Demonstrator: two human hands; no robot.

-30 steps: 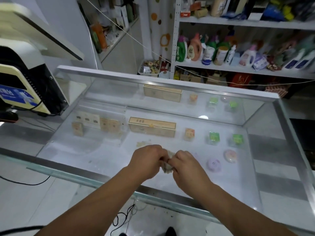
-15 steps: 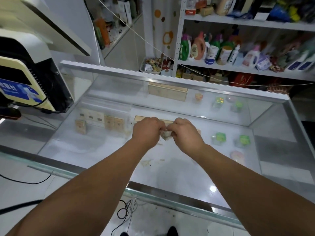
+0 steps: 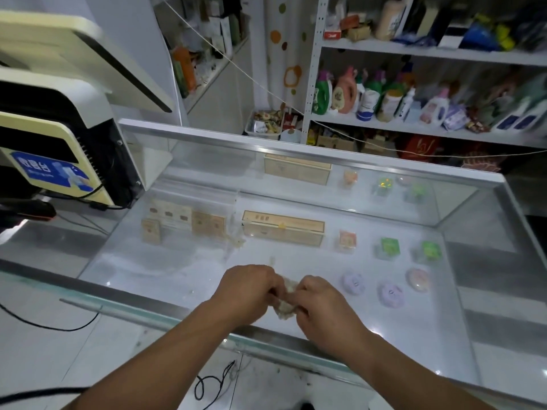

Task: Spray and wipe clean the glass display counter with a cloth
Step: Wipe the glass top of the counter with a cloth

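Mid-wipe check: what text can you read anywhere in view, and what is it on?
"收银台", likely, slightly blurred: blue sticker on the checkout terminal at left.
Smaller line beneath it: too blurred.
Long carton inside the glass display counter: print unreadable.
Shelf bottles: labels too small.

The left hand (image 3: 248, 288) and right hand (image 3: 322, 304) have drawn the bunched cloth (image 3: 284, 306) toward 6 o'clock across the glass counter (image 3: 177, 270).

Two hands (image 3: 248, 292); one cloth (image 3: 284, 307); two green packets (image 3: 390, 247); two purple discs (image 3: 353, 282); one pink disc (image 3: 418, 279).
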